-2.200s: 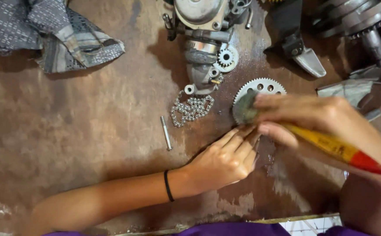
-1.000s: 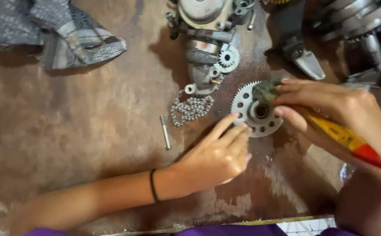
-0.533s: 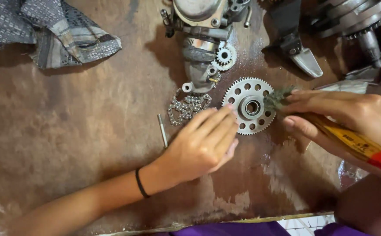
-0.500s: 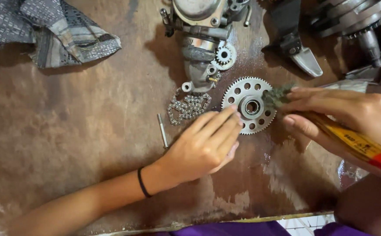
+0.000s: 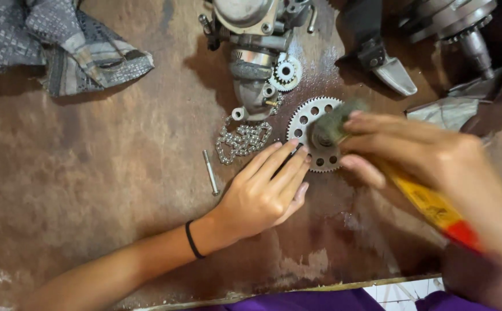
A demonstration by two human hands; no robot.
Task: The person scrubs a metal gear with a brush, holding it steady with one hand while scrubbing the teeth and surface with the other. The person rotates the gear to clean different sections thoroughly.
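Now the sprocket lies flat on the worktop, just below the engine part and beside the loose chain, having shifted leftward from where it sat two seconds ago under the right hand. The left hand has slid up with it: its fingers are stretched out flat, tips pressing the sprocket's lower left rim, grasping nothing. The right hand is blurred with motion; its fingers are closed around the yellow and red handle of a brush, whose bristle end sits on the sprocket's hub, where a moment ago it worked at the right edge. So the scrubbing seems to have moved from the teeth to the centre, the left hand pinning the disc against the strokes. A small pin lies left of the chain, untouched.
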